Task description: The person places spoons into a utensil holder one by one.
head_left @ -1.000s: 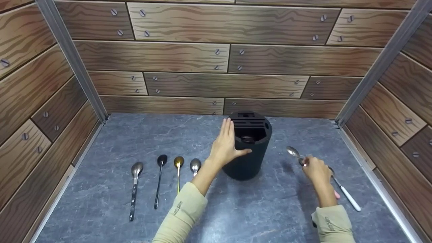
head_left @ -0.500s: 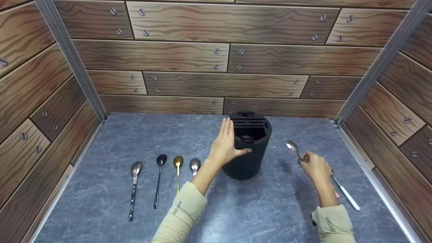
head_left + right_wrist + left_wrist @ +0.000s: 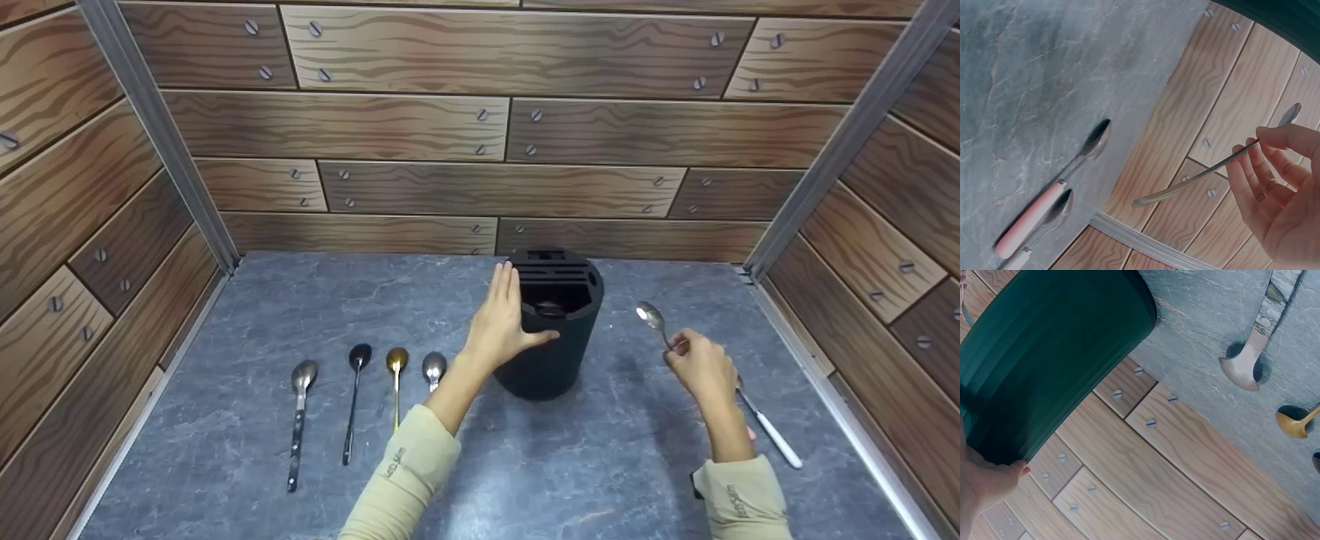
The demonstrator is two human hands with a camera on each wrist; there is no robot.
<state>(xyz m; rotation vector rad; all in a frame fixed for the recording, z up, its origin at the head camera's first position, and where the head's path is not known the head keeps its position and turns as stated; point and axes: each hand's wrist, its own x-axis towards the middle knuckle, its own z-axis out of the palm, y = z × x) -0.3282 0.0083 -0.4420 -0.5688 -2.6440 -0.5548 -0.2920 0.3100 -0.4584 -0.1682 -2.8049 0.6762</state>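
My left hand (image 3: 496,324) rests with straight fingers along the left side and rim of a dark green cylindrical utensil holder (image 3: 555,352), its thumb stretched across the near side. Slots and a larger opening mark the holder's black top. In the left wrist view, the thumb touches the ribbed green wall (image 3: 1055,354). To the right of the holder, my right hand (image 3: 703,371) pinches a silver spoon (image 3: 651,315) above the table, bowl pointing away. The right wrist view shows the spoon's thin curved handle (image 3: 1185,188) between thumb and fingertips.
On the left lie a spoon with a dark patterned handle (image 3: 297,435), a black spoon (image 3: 352,412), a gold spoon (image 3: 397,367) and a silver spoon (image 3: 433,367). A white-handled spoon (image 3: 776,439) and a pink-handled spoon (image 3: 1033,219) lie right. Wood-patterned walls surround the table.
My right hand has lifted the silver spoon off the table, moving slightly up and away, and its bowl has risen. The left hand and the utensil holder have stayed in place.
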